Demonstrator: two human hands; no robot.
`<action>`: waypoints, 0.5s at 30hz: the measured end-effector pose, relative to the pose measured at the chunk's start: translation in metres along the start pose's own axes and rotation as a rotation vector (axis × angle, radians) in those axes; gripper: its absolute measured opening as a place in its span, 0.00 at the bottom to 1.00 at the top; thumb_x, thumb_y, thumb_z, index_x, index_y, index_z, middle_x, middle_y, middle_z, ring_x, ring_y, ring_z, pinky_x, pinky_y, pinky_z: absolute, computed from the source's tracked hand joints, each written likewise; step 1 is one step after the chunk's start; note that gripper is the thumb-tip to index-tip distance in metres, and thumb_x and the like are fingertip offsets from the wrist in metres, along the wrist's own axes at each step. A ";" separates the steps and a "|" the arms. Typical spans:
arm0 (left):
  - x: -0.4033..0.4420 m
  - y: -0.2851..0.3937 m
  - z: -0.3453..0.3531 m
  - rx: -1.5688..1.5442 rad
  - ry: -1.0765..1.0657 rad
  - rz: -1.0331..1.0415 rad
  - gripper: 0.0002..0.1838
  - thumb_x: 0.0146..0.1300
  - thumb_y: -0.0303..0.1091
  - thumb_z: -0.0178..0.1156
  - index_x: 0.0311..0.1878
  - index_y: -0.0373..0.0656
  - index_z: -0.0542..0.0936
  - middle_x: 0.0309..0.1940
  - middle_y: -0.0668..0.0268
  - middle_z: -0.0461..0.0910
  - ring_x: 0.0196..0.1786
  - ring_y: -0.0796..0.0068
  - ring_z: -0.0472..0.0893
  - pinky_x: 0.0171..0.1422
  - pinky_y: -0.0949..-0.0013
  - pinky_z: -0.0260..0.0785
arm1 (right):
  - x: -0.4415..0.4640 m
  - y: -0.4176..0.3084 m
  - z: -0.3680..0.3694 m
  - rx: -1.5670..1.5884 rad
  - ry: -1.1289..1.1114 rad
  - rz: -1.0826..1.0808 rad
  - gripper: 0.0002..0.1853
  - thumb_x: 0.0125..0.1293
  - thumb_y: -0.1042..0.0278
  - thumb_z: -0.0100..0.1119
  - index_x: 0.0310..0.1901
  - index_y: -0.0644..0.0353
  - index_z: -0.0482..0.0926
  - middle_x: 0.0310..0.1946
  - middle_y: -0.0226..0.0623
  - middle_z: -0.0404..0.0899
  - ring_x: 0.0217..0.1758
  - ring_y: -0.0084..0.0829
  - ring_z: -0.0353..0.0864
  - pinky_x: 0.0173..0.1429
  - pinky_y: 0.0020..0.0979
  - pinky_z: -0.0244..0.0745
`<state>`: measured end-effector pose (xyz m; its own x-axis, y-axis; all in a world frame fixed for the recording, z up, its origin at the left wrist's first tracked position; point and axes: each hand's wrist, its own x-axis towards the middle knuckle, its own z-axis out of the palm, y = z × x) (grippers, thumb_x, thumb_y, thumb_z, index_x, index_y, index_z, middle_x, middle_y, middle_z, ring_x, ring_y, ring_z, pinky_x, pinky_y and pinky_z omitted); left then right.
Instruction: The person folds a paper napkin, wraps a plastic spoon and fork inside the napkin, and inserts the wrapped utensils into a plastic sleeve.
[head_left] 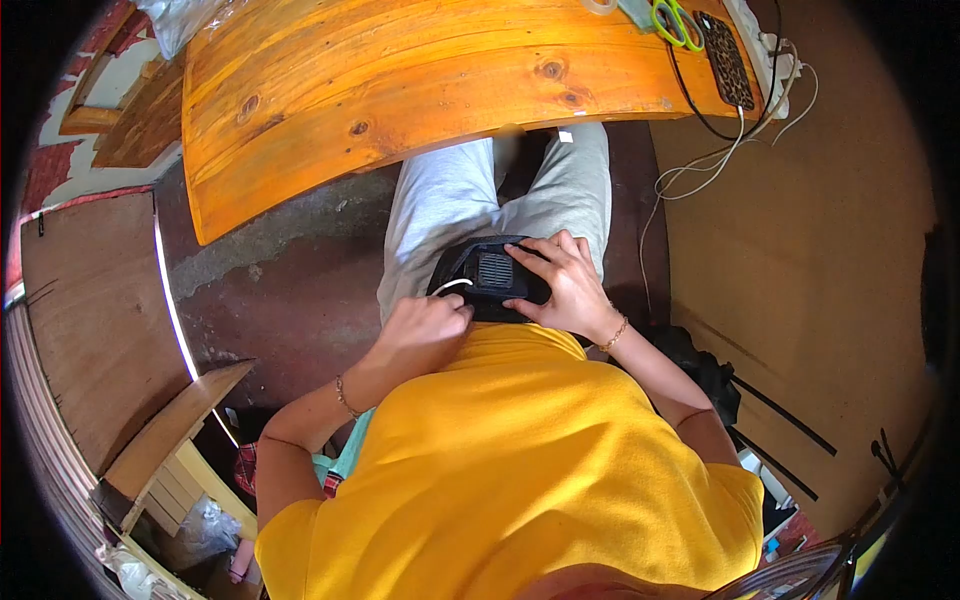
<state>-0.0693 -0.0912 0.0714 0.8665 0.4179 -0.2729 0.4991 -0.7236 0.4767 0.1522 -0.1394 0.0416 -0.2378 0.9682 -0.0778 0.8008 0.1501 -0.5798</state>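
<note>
A black pouch (488,301) lies on the person's lap, near the wooden table (400,90). A small box with ribs (495,269) sits at its middle, but I can't tell if it is in the pouch or on it. The right hand (562,283) grips the pouch's side. The left hand (428,324) is curled up by a white cord (455,284); I can't tell if it pinches it. A clear plastic bag (205,530) is at the lower left.
</note>
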 end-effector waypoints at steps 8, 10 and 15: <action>-0.005 0.008 0.026 0.074 0.038 -0.056 0.07 0.53 0.33 0.58 0.33 0.40 0.80 0.25 0.64 0.76 0.26 0.69 0.79 0.26 0.67 0.70 | -0.005 0.002 0.005 0.010 0.005 -0.016 0.33 0.40 0.54 0.69 0.51 0.57 0.76 0.48 0.37 0.74 0.47 0.34 0.67 0.52 0.34 0.58; -0.005 0.005 0.025 0.015 0.062 0.011 0.07 0.53 0.32 0.58 0.33 0.41 0.80 0.26 0.65 0.75 0.25 0.69 0.79 0.27 0.67 0.70 | -0.007 0.003 0.008 0.014 0.027 -0.023 0.33 0.40 0.55 0.70 0.52 0.57 0.75 0.48 0.37 0.74 0.48 0.35 0.67 0.52 0.35 0.58; -0.016 0.000 0.023 -0.147 0.127 0.060 0.06 0.52 0.32 0.59 0.32 0.43 0.81 0.27 0.68 0.75 0.25 0.70 0.78 0.27 0.67 0.71 | -0.010 -0.002 0.012 0.044 0.048 0.015 0.34 0.38 0.60 0.72 0.53 0.53 0.75 0.49 0.36 0.72 0.47 0.38 0.67 0.54 0.35 0.60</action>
<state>-0.0829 -0.1110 0.0564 0.8828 0.4493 -0.1372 0.4331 -0.6652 0.6082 0.1460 -0.1516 0.0337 -0.1990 0.9788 -0.0486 0.7786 0.1277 -0.6144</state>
